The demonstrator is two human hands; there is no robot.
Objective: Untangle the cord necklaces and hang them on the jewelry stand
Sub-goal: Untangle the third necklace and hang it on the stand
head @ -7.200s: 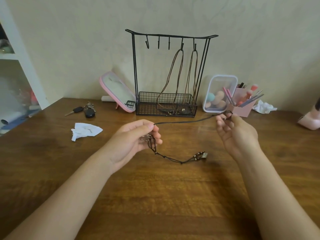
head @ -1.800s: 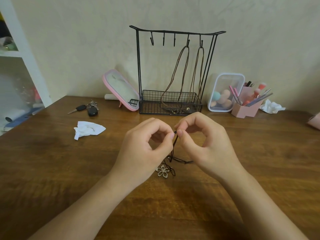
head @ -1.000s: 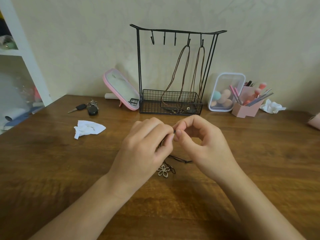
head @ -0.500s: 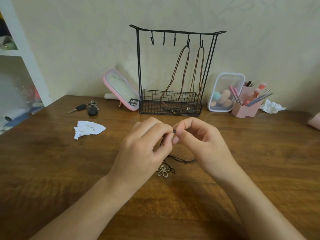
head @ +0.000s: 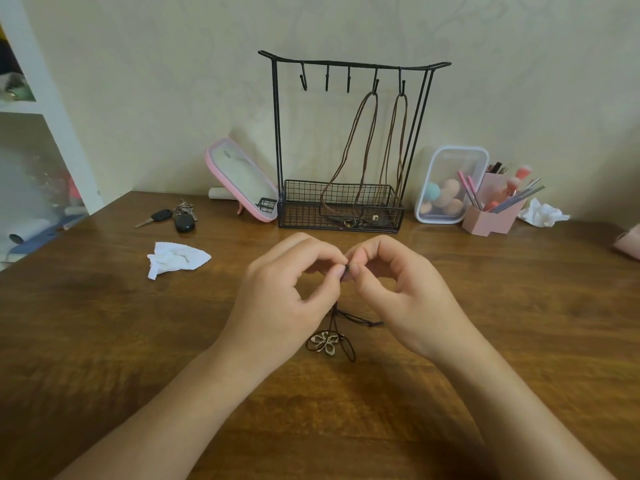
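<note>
- Pinches thin dark cord necklace (head: 360, 319) with left hand (head: 284, 299) and right hand (head: 405, 296) alike, curled fingertips meeting above brown wooden table (head: 104, 341).
- Lets its pale flower-shaped pendant (head: 325, 342) lie on the wood, just nearer than the hands.
- Far centre: black wire jewelry stand (head: 276, 133), two brown cord necklaces (head: 362, 143) hanging from right-hand hooks into its basket.
- Left of the hands: crumpled white tissue (head: 176, 259).

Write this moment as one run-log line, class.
left hand: pinches dark cord necklace | right hand: pinches same cord | flower pendant: on table | jewelry stand: two brown necklaces hung, three hooks free
</note>
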